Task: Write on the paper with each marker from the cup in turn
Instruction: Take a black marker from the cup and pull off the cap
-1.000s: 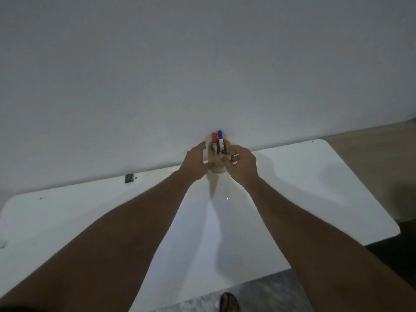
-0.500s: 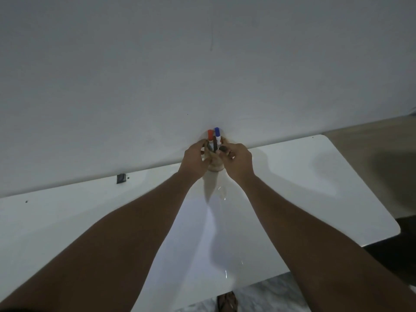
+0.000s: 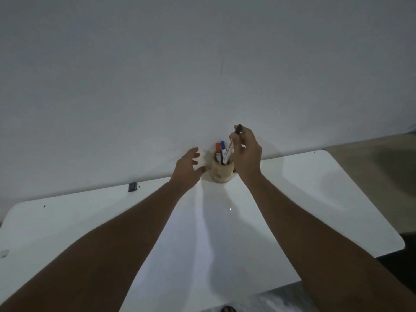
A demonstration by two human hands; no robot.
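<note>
A tan cup (image 3: 221, 171) stands at the far edge of the white table (image 3: 315, 199), against the wall. A red-capped marker (image 3: 218, 147) and a blue-capped marker (image 3: 223, 145) stand in it. My right hand (image 3: 247, 158) is shut on a black-capped marker (image 3: 231, 147), which is tilted and raised, its lower end still inside the cup. My left hand (image 3: 188, 170) is just left of the cup, fingers apart, thumb tip at the cup's side. A pale sheet of paper (image 3: 202, 255) lies on the table between my forearms.
A small dark clip-like object (image 3: 132, 186) sits at the table's far edge on the left. The grey wall rises directly behind the cup. The table's rounded right corner (image 3: 398, 246) borders a brown floor. A foot (image 3: 228, 309) shows below the near edge.
Both hands were closed around the cup. Now my right hand has risen with the black-capped marker, and my left hand has slid off to the cup's left side and spread its fingers.
</note>
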